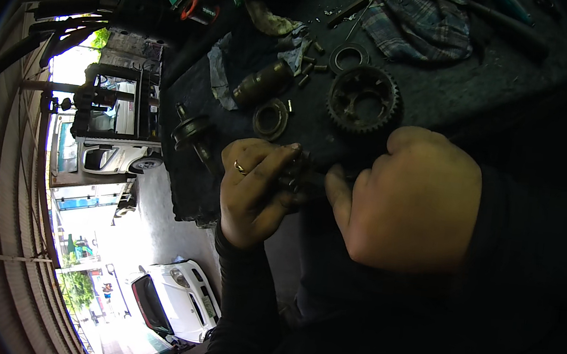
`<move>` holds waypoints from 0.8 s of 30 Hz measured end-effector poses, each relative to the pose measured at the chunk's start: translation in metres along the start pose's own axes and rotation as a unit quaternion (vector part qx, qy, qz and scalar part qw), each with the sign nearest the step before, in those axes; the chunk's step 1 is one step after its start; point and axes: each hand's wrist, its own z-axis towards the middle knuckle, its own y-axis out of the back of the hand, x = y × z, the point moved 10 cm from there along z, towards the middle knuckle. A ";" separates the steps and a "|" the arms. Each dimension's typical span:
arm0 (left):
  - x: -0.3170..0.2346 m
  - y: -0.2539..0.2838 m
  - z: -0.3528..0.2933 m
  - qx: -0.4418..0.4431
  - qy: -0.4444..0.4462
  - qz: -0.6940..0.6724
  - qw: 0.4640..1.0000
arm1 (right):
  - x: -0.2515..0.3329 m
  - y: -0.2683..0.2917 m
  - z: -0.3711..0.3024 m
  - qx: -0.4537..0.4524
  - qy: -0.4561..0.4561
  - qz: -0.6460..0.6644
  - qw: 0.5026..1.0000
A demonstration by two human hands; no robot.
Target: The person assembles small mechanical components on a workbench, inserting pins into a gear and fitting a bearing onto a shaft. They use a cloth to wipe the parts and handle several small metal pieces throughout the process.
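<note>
My left hand (254,188), with a ring on one finger, is closed around a small dark metal part (293,172) above the bench's near edge. Shadow hides most of that part's shape. Just right of it is my right hand (417,199), its fingers curled under and one digit pointing toward the part. Whatever those fingers hold is hidden. Beyond my hands lies a toothed gear ring (336,113), with a flat bearing ring (335,58) behind it. A smaller metal ring (257,123) rests past my left fingertips, near a brassy cylindrical part (264,85).
A shaft with a disc (191,131) lies at the bench's left edge. Small rollers (305,75) are scattered near a grimy rag (219,75). Farther back are a plaid cloth (419,28) and a long dark tool (503,27). White vehicles (179,298) stand beyond the bench.
</note>
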 end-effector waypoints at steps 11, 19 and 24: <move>0.002 0.000 -0.004 0.004 -0.002 0.009 1.000 | -0.002 0.000 0.004 -0.004 -0.032 -0.008 0.999; 0.001 0.001 -0.003 0.002 0.002 -0.003 1.000 | 0.011 -0.001 -0.004 -0.039 -0.005 0.042 0.998; 0.001 0.001 -0.004 -0.003 -0.021 0.009 1.000 | -0.002 0.004 -0.001 -0.070 -0.059 -0.005 0.996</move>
